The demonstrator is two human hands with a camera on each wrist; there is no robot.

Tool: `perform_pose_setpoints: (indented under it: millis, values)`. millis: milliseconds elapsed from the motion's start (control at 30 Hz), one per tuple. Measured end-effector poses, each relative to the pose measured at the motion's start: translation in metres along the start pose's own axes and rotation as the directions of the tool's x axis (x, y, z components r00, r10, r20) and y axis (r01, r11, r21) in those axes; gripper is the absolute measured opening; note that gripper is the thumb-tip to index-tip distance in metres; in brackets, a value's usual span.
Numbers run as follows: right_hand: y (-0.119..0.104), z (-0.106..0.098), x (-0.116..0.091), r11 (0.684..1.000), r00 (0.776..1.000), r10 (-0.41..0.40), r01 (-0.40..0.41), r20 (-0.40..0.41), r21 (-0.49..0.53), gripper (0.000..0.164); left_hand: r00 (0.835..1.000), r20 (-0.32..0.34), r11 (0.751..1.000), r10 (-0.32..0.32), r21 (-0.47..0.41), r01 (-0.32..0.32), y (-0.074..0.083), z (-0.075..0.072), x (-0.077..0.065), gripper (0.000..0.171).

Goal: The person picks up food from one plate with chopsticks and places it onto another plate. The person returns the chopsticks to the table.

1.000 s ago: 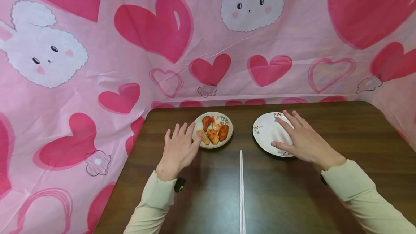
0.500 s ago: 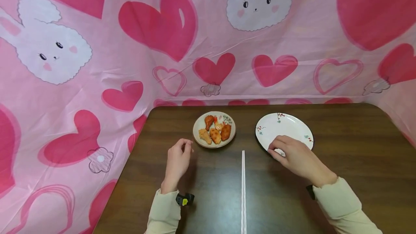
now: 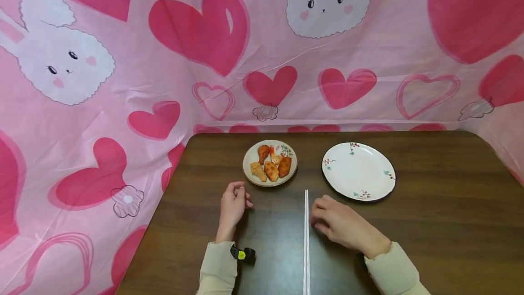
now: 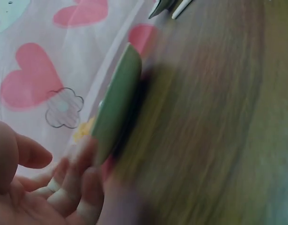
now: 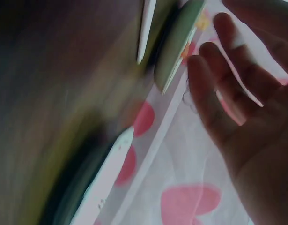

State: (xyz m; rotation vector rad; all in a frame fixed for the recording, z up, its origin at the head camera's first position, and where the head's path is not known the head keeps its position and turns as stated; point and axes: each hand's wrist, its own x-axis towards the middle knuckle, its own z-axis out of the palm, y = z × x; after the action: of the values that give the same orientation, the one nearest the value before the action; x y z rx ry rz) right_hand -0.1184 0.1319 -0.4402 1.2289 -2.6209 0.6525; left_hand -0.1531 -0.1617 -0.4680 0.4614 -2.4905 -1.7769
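Observation:
My left hand (image 3: pixel 234 206) hovers in front of the small food plate (image 3: pixel 249 156), fingers loosely bent around nothing. On that plate lie a drumstick (image 3: pixel 263 154), a shrimp (image 3: pixel 276 155) and several browned pieces, such as a wing (image 3: pixel 271 171). A pair of pale chopsticks (image 3: pixel 306 240) lies lengthwise on the table between my hands. My right hand (image 3: pixel 340 222) is just right of them, its fingertips close to their upper half. The right wrist view shows its fingers (image 5: pixel 207 93) slightly bent and holding nothing.
A white oval plate (image 3: pixel 358 170) with small flower sprigs on its rim sits at the back right of the brown wooden table (image 3: pixel 446 204). Pink heart-patterned cloth (image 3: pixel 163 58) hangs behind and along the left side.
Both hands have drawn back from the plates, their spread fingers now bent. The right hand has moved left and nearer, to beside the chopsticks. The plates have stayed in place.

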Motion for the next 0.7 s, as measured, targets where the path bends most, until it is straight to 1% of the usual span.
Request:
perform_pose_setpoints:
  millis: [100,233,400,500,600,700]
  values:
    - [-0.008,0.008,0.004,0.997,0.996,0.038,-0.044,0.080,0.069,0.020,0.999,-0.015,0.999,-0.039,-0.019,0.039,0.000,0.008,0.005,0.029]
    - [-0.017,0.016,0.008,0.985,0.982,0.078,-0.103,0.173,0.140,0.024,0.997,-0.014,0.996,-0.070,-0.063,0.069,0.001,0.017,0.012,0.036]
    - [-0.026,0.022,0.010,0.975,0.962,0.084,-0.134,0.259,0.179,0.031,0.998,-0.016,0.997,-0.067,-0.047,0.067,0.000,0.024,0.017,0.045]
    - [-0.030,0.024,0.010,0.973,0.956,0.083,-0.139,0.282,0.182,0.033,0.998,-0.025,0.998,-0.061,-0.031,0.060,-0.002,0.027,0.019,0.048]
    - [-0.034,0.027,0.010,0.975,0.949,0.082,-0.140,0.305,0.174,0.033,0.998,-0.041,0.999,-0.038,-0.017,0.037,-0.004,0.031,0.022,0.051]
    - [-0.036,0.029,0.009,0.977,0.942,0.088,-0.145,0.322,0.157,0.032,0.999,-0.033,0.999,-0.021,-0.046,0.020,-0.003,0.035,0.025,0.055]
